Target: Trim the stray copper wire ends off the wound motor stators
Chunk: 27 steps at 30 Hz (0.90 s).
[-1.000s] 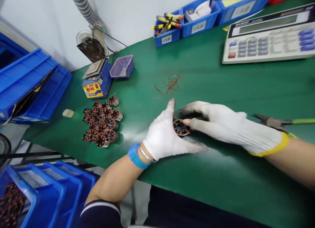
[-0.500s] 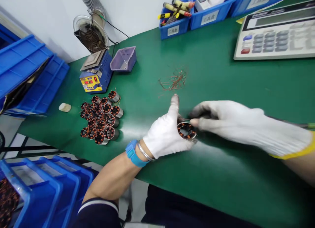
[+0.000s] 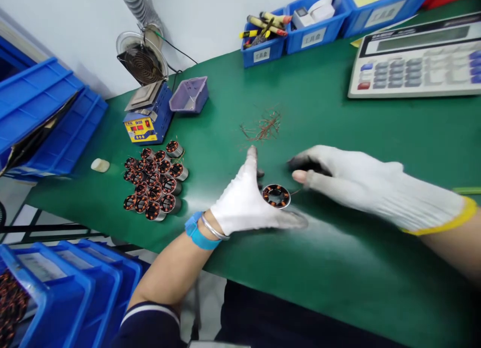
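left hand (image 3: 244, 200) around 1 coil (image 3: 276, 204), some fingers hidden, grip unclear, right hand (image 3: 349, 180) half-curled, cannot tell if pinching 1 blurred wire (image 3: 295, 192), 1 calculator (image 3: 417, 62) cut off far right

Wound motor part (image 3: 276, 203) standing on end, its open ring facing up
Round, with a thin silvery metal rim and orange-copper windings set at intervals around a dark ring with an open middle; it stands on the green tabletop (image 3: 338, 278), in the crook between the spread thumb and forefinger of the left hand (image 3: 246, 200), and a thin wire end (image 3: 296, 191) sticks out from its right side towards the right hand (image 3: 345, 182)
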Motion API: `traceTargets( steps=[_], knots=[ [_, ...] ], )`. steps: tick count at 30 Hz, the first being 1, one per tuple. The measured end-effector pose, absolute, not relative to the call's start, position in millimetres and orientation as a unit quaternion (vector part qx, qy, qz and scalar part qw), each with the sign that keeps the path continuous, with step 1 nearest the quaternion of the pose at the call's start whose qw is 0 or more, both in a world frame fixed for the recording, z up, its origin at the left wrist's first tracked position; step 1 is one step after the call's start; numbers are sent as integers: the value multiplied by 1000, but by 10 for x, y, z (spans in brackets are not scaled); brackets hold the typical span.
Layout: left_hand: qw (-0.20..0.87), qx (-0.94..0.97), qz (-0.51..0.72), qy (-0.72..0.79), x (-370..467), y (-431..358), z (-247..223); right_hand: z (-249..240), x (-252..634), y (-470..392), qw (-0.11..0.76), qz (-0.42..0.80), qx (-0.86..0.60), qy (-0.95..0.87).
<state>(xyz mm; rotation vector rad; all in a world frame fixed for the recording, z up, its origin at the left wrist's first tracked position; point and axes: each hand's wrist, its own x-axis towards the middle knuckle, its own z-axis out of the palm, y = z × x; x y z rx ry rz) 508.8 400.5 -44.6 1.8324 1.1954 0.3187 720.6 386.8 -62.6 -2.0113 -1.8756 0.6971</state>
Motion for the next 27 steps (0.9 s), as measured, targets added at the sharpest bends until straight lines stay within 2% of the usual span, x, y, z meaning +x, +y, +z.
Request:
traceTargets(
  steps=[4,6,9,11,15,18,22,27],
  knots=[
    [432,720,133,527,5181,3954,-470,-684,6987,3852,215,340,-635,-660],
    [425,727,129,524,5189,3950,-458,-690,6968,3842,185,306,-664,-657],
    [416,743,128,508,5168,3960,-437,-645,7055,3833,97,206,-731,-643],
    [413,746,133,505,5156,3964,-439,-602,7116,3835,80,187,-745,-635],
    [423,737,137,509,5140,3980,-440,-575,7132,3841,146,185,-735,-635],
    [421,752,117,493,5081,4048,-376,-632,7136,3833,206,214,-637,-711],
    [416,778,62,467,4966,4179,-263,-733,7219,3828,191,252,-531,-786],
    [475,760,144,420,4985,4201,-327,-753,7183,3826,249,256,-548,-756]
  ],
)
